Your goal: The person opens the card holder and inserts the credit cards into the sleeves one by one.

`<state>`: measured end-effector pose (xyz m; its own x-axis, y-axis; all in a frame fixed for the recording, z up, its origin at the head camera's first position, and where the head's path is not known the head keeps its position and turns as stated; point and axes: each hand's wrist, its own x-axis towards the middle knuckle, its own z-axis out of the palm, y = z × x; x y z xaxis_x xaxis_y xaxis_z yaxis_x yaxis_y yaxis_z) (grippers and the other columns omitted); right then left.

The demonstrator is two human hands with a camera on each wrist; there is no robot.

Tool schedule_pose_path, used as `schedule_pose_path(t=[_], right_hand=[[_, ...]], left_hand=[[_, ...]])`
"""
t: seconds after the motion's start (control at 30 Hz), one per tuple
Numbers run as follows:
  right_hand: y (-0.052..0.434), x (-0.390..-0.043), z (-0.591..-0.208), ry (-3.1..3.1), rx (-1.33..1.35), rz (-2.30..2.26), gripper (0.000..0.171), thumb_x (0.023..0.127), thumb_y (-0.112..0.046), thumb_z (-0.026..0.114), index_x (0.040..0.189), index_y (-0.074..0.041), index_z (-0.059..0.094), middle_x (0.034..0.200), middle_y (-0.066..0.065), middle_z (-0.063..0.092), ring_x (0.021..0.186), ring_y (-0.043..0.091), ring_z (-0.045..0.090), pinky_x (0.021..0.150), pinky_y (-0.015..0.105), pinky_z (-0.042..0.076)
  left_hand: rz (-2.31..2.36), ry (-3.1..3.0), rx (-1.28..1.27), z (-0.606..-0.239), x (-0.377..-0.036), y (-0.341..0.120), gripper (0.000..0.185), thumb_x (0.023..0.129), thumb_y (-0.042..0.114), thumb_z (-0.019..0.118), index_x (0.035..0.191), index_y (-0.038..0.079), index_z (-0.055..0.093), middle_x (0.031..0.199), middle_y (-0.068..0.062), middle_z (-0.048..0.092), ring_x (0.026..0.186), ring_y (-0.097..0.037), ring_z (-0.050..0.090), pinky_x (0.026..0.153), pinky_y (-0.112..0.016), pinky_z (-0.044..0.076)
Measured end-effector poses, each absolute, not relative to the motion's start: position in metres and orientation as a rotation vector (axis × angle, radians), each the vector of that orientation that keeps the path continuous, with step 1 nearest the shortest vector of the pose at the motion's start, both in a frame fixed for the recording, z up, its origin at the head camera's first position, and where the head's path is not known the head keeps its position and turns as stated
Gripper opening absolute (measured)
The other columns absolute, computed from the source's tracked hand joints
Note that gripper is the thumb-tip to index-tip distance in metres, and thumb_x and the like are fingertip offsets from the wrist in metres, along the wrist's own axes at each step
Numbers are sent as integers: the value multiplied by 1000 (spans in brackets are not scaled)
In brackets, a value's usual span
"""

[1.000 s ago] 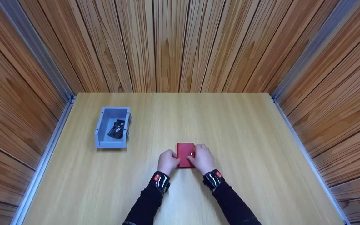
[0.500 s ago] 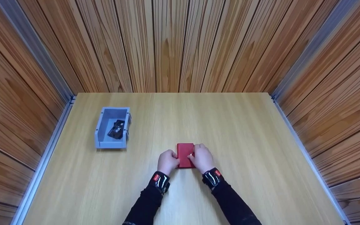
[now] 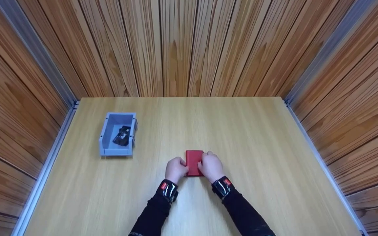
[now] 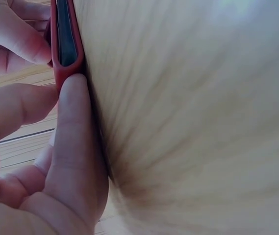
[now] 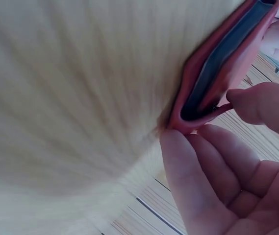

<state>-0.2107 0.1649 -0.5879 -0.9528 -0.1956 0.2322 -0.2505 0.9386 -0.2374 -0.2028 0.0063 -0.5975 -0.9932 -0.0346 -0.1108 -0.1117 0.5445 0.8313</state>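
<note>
A small red wallet (image 3: 193, 163) lies on the wooden table in the head view, with dark inner layers visible edge-on in both wrist views. My left hand (image 3: 176, 169) pinches its folded left edge between thumb and index finger; this grip shows closely in the left wrist view. At the opposite edge is my right hand (image 3: 211, 167). Its thumb (image 5: 262, 105) presses on the tip of a narrow strap (image 5: 220, 111), which bends away from the wallet's face. The other right fingers (image 5: 183, 164) are against the wallet's side edge. The strap is mostly hidden in the head view.
A blue-grey open bin (image 3: 116, 152) stands at the back left of the table (image 3: 241, 131), with black cards (image 3: 122, 136) inside. Wood-plank walls (image 3: 176, 49) rise behind and on both sides, with metal rails along the table's side edges.
The right hand has shifted slightly to the right, and its thumb has drawn back toward the wallet's right edge. The shiny snap seen earlier is now mostly covered. The left hand stays put.
</note>
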Motion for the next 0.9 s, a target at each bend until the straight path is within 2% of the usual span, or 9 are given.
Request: schedule_pose_path(t=[0.37, 0.63, 0.9], right_hand=[[163, -210, -591, -2792, 402, 314, 11, 78, -5, 70, 80, 4, 64, 71, 12, 56, 62, 29, 59, 55, 42, 51], [162, -213, -594, -2732, 405, 296, 11, 72, -2, 70, 74, 2, 61, 68, 12, 56, 60, 31, 59, 53, 42, 50], [164, -214, -594, -2728, 382, 343, 12, 71, -4, 71, 71, -1, 59, 66, 10, 56, 59, 29, 58, 54, 42, 50]], left_hand=[[1466, 2657, -170, -598, -204, 7, 17, 73, 0, 75, 71, 6, 60, 67, -1, 58, 62, -17, 55, 57, -30, 48], [1423, 2717, -126, -597, -205, 6, 16, 68, 1, 72, 67, 9, 58, 63, 1, 55, 60, -16, 52, 56, -30, 44], [1409, 2708, -133, -596, -206, 8, 16, 67, 1, 73, 68, 8, 59, 63, 1, 56, 60, -17, 53, 57, -30, 45]])
